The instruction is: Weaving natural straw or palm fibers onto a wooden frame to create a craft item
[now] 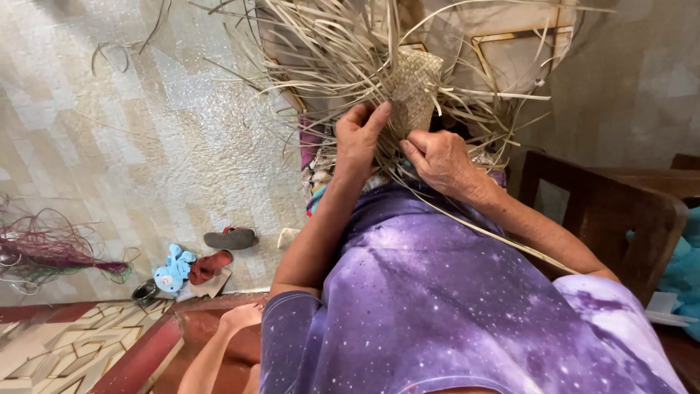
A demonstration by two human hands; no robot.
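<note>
Head view: in the upper centre of the frame, the left hand point(359, 142) and right hand point(440, 160) both pinch pale strips at the lower edge of a half-woven straw piece point(412, 87). Loose strips point(321, 51) fan out and hide its outline; the fingertips vanish among them. A wooden chair point(605, 211) is cut off at right. At lower left lie a blue plush toy point(173, 268), a dark sandal point(230, 238) and a tangle of red and green fibre point(51, 252), hard to make out.
</note>
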